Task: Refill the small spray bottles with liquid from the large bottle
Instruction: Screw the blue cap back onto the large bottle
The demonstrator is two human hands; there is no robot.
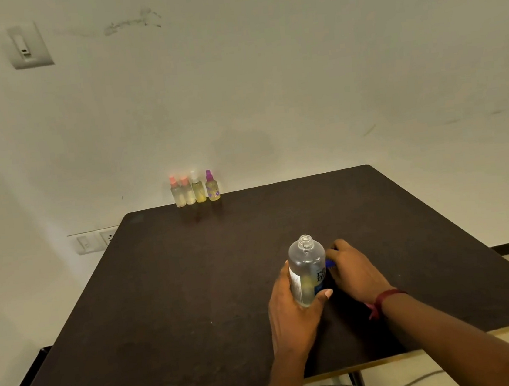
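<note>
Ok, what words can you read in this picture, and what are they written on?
Front label of the large bottle: big dark letters, perhaps "re" over "nu", half turned away and blurred, so unsure.
Its side label: tiny print, too small to read.
The four small spray bottles: no words, only flower shapes on one.
Wall switch: nothing readable.

Clear large bottle (307, 269) stands upright, its blue cap (330, 263) off beside it; four small spray bottles (195, 189) line the table's (163, 298) far edge.
</note>
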